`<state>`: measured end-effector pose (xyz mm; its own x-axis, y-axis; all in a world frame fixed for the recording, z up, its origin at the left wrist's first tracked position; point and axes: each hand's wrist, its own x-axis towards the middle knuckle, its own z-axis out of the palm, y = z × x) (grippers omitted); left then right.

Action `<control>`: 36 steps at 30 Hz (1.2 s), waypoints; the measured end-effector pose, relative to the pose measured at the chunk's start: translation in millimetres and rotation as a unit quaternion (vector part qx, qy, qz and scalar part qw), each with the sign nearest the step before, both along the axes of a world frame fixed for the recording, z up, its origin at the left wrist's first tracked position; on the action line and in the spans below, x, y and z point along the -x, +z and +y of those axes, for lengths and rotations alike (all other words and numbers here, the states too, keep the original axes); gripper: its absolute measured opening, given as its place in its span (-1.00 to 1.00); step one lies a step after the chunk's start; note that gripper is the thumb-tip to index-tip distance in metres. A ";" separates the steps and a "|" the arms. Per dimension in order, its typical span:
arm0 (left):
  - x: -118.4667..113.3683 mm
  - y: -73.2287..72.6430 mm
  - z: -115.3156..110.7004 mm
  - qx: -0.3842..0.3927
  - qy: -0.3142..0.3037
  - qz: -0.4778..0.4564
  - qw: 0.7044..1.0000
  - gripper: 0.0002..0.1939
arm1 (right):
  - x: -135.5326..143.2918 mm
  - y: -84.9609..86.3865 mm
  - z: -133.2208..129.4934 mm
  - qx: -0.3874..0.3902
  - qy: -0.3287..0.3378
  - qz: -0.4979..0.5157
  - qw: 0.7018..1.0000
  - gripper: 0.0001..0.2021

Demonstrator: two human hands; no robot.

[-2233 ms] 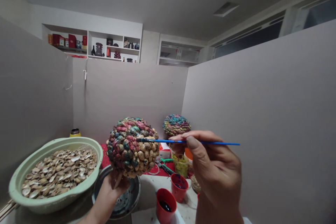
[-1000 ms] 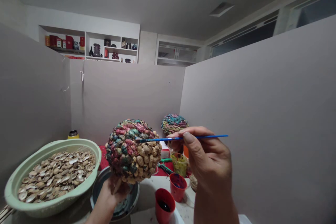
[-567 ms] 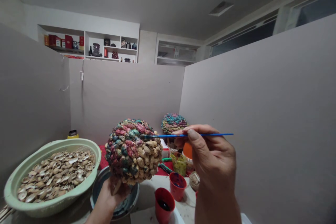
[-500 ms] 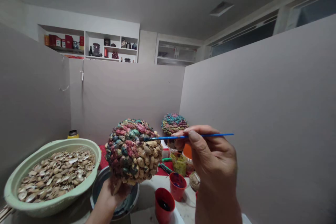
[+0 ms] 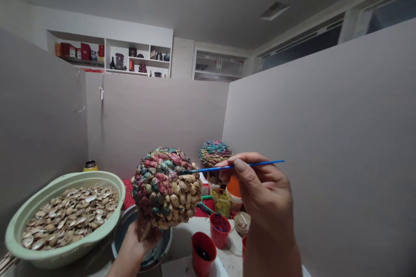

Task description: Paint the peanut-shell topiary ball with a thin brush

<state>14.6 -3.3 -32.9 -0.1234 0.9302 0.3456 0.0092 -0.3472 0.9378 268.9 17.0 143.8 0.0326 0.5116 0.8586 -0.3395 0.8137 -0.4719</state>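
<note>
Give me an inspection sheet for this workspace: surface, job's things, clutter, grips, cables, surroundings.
Surface: white table, paint-smeared.
Job's things: shell-covered ball, part painted, part bare; blue paintbrush, tip at the ball.
Clutter: green colander of shells; metal bowl; red paint cups; second painted ball.
Grips: left hand holds the ball from below; right hand pinches the brush.
Cables: nothing seen.
Surroundings: grey partition panels; wall shelves with ornaments.
</note>
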 end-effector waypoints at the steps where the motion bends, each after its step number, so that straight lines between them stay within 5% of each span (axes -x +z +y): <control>1: 0.1 -1.0 0.7 0.000 0.000 0.000 1.000 -0.57 | -0.4 0.3 -1.1 -0.002 0.007 -0.001 1.000 -0.93; 9: 1.4 -2.9 1.0 0.005 0.010 0.002 1.000 -0.67 | 1.4 0.8 -9.0 -0.022 0.080 -0.057 0.995 -0.92; 17: -2.2 0.0 -2.1 -0.003 0.005 -0.022 1.000 -0.68 | -11.7 -0.4 -2.9 0.016 0.052 -0.070 0.996 -0.93; 26: -1.0 6.4 -5.9 -0.001 -0.004 0.004 1.000 -0.81 | 0.2 2.0 -10.8 -0.030 0.064 -0.070 0.995 -0.92; 36: -2.0 4.0 -4.5 0.001 0.007 0.005 1.000 -0.71 | -7.1 0.0 -5.7 -0.020 0.038 -0.042 0.998 -0.92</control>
